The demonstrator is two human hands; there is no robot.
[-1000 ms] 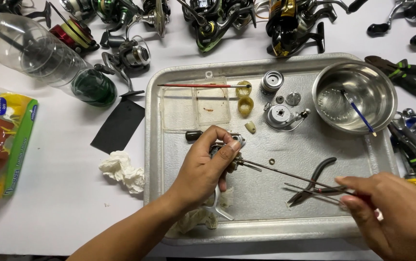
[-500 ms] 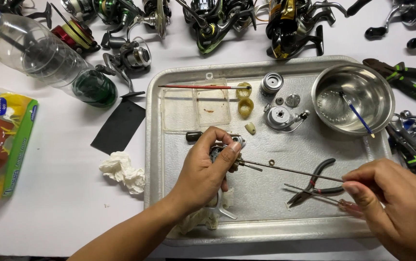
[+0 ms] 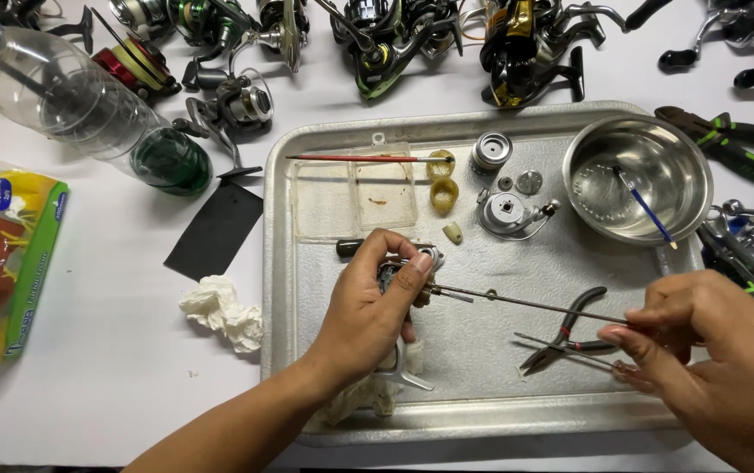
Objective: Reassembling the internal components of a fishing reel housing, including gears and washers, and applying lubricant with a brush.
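My left hand grips a small fishing reel body over a metal tray. A thin metal shaft runs from the reel body to the right, and my right hand pinches its far end between thumb and fingers. Small pliers with dark handles and tweezers lie on the tray just under the shaft. A crumpled tissue and a reel foot lie beneath my left wrist.
On the tray: a steel bowl holding a blue-handled brush, a red-handled brush, a clear plastic box, reel parts. Several reels line the far table. Left: a plastic bottle, a colourful packet, a tissue wad. Pliers right.
My right hand has risen from the pliers to the shaft's right end and pinched it. My left hand has kept its hold on the reel body.
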